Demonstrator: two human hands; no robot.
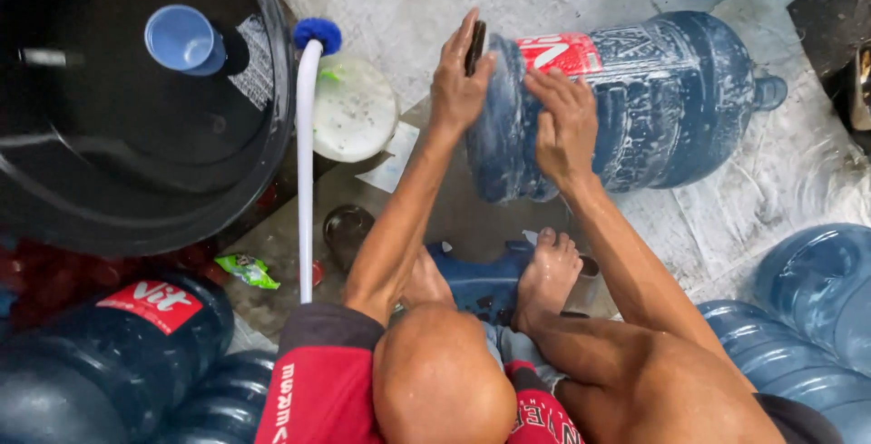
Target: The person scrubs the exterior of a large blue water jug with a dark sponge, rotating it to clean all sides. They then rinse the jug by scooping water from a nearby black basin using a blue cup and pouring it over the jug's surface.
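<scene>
Two hands: both are being pressed against one soapy blue water jug lying on its side on the wet floor.
Black tub [136, 190]: the upper left is being filled by it, with a small blue cup [181, 39] being seen inside near its top.
Labelled jugs [109, 362]: dark blue ones are lying below the tub (a red label is showing on the nearest).
White brush handle [305, 163]: it is being stood just beside the tub's rim, topped by a blue brush head [318, 34].
White lid [354, 108]: it is lying right of the handle, flat on the floor.
Left hand [458, 81]: a dark scrubbing pad [475, 47] is being gripped between fingers and thumb and held against the jug's base end.
Water jug [653, 99]: it is lying across the middle right, neck pointing right, with suds being spread over its side and a red label near the base.
Right hand [564, 122]: it is being laid open, palm down, on the jug's side just right of the left hand.
Blue stool [481, 281]: bare feet are being rested on it, below the jug.
Other jugs [807, 317]: pale blue ones are lying at the lower right.
</scene>
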